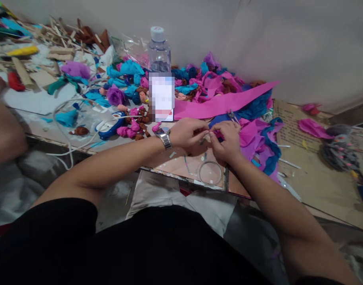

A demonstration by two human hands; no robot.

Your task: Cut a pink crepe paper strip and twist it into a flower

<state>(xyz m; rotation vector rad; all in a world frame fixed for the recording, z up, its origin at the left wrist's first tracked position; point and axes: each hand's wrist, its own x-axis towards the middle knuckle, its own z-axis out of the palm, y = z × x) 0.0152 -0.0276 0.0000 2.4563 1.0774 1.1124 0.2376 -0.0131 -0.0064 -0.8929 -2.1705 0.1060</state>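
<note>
My left hand (190, 134), with a metal-banded watch (165, 139) on its wrist, is over the near part of the table. Its thumb and fingertips are pinched together and meet those of my right hand (226, 139). The right fingers are closed too, and whatever is between the fingertips is too small and hidden to name. Just behind the hands lies a long pink crepe-paper strip (223, 105). A metal tool tip (232, 115) shows beside my right knuckles. Below the hands, a clear ring like a tape roll (220, 173) lies near the table edge.
A phone (162, 97) stands before a clear bottle (159, 51). Crumpled paper pieces (116, 95), a blue case with a white cable (110, 126) and wood scraps (61, 51) fill the left. Cardboard (303, 158) lies right. Another person's arm (4, 122) is at far left.
</note>
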